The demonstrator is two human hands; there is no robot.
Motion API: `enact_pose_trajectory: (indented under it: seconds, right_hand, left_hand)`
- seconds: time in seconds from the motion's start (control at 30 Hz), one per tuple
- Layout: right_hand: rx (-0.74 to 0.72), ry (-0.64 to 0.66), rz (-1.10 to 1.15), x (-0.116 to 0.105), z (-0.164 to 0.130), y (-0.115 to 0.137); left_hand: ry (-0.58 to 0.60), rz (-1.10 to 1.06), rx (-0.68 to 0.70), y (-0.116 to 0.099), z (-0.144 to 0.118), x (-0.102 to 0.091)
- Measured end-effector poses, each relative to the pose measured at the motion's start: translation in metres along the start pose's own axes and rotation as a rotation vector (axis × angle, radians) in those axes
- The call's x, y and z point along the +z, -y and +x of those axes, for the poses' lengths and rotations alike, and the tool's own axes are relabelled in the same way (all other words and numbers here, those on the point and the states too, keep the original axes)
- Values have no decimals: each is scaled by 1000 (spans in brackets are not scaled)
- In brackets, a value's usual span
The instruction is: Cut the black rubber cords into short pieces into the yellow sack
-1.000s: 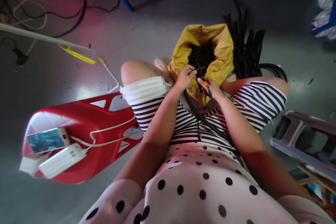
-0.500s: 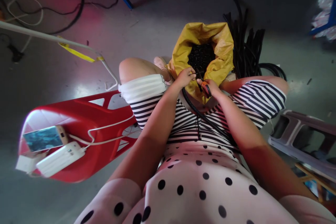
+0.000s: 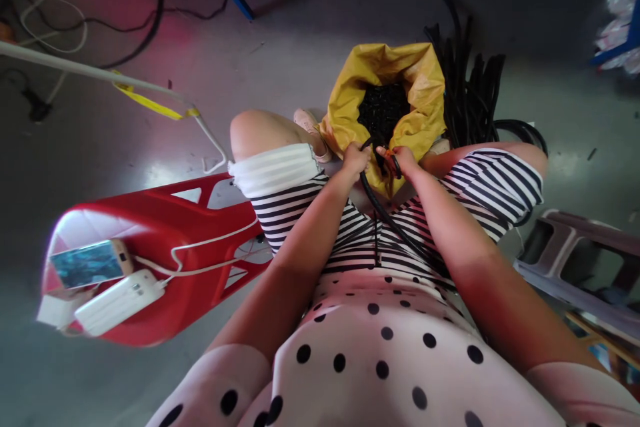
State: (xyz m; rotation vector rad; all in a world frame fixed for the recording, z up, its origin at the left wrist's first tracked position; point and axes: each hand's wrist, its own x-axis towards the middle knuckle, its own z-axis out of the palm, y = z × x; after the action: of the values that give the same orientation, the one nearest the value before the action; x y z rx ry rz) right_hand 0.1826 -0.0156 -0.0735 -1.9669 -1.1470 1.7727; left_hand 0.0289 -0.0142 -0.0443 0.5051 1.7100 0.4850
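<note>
My left hand [image 3: 356,159] is closed around a black rubber-like tube [image 3: 374,199] near its end. From that grip the tube runs back over my lap toward the right. My right hand [image 3: 404,160] grips scissors with orange-and-black handles [image 3: 396,164], close to the tube's end. The blades are too small and dark to make out whether they touch it. Both hands are over the near rim of a yellow sack [image 3: 345,107], which stands open between my legs. Inside the sack lies a heap of short black pieces [image 3: 383,110].
Long black tubes [image 3: 463,87] lie on the floor right of the sack. A red stool [image 3: 150,227] at left bears a phone [image 3: 90,263] and a white power bank [image 3: 120,301] with cables. A grey stool [image 3: 585,267] stands at right. A white metal bar [image 3: 90,67] crosses the upper left.
My left hand has drawn back toward my body, and the tube now shows bent up over its fingers. My right hand with the scissors has barely moved.
</note>
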Motion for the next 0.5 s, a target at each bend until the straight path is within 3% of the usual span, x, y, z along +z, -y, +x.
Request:
enact_pose_trajectory:
  seconds: [0.23,0.4,0.5]
  right_hand:
    - [55,-14,52,3,-2,5]
    - [-2,-18,52,-4,-9,12]
    - [-31,-56,-27,-11,-18,15]
  left_hand:
    - [-130,69,93,6,9,-4]
    - [-29,12,120,0,13,-13]
    - [15,8,230,-7,14,-20]
